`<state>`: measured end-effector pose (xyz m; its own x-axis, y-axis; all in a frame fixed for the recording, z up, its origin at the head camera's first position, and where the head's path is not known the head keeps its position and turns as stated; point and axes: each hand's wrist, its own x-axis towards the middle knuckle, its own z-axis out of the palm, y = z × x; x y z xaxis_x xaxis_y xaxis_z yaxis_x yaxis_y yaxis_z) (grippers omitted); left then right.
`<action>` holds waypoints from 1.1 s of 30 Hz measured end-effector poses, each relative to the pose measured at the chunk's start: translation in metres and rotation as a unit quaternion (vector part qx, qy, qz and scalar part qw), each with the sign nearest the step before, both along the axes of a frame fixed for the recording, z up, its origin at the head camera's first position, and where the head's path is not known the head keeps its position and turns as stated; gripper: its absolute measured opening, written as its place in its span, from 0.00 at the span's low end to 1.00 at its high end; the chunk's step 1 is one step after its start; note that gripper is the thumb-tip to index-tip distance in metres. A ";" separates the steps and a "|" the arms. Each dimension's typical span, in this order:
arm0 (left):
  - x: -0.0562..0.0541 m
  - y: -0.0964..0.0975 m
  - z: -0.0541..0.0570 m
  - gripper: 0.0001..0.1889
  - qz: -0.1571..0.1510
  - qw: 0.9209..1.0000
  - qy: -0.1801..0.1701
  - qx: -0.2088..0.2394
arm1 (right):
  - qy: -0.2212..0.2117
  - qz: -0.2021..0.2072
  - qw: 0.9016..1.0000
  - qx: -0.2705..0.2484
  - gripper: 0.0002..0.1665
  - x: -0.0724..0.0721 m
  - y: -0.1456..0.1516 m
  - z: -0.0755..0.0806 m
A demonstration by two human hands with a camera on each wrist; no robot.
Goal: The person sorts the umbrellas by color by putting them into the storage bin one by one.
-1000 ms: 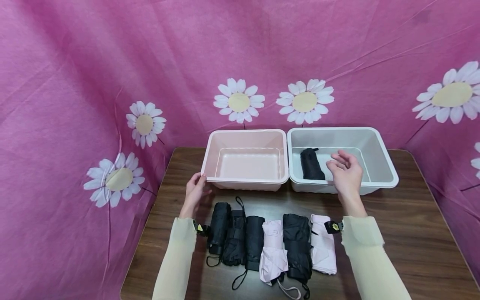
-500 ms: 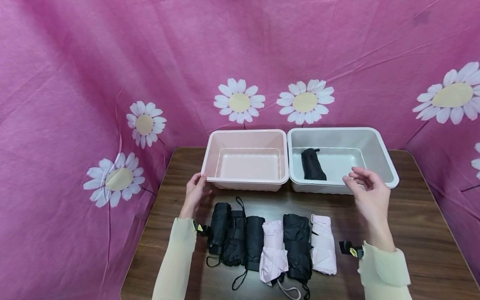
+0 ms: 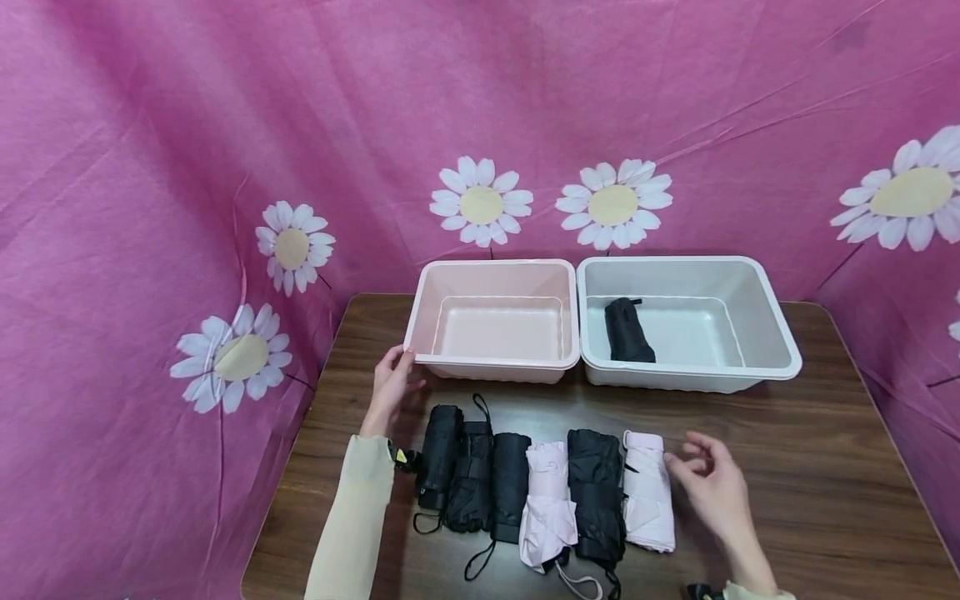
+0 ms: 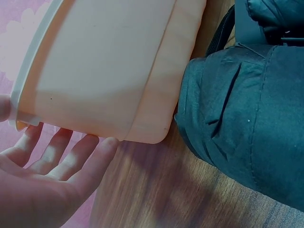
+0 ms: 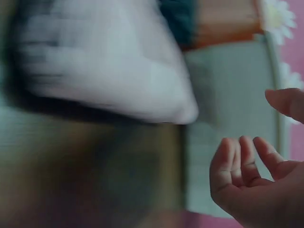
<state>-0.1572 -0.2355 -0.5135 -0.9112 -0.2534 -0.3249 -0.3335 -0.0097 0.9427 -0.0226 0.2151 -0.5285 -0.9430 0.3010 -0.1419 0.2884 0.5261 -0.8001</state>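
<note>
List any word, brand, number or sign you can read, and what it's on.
None: no readable text in any view.
Pink bin, white bin and folded umbrellas: no lettering I can make out.
Yellow mark on the left wrist's black device: too small to read.
Pale pink umbrella in the right wrist view: too blurred to read anything.

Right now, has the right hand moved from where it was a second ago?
Yes: against the white bin, the right hand has come back from over its front edge to beside the rightmost umbrella.
</note>
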 end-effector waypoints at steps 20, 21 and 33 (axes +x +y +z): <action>0.001 0.000 -0.004 0.22 0.003 1.000 0.011 0.004 | -0.112 0.074 0.989 0.068 0.54 0.035 -0.025 -0.041; 0.001 -0.001 -0.004 0.22 0.003 1.000 0.011 0.003 | -0.126 0.078 0.987 0.069 0.56 0.034 -0.025 -0.039; 0.002 -0.001 0.000 0.22 -0.005 1.000 0.006 0.022 | -0.179 0.084 0.977 0.079 0.57 0.029 -0.024 -0.033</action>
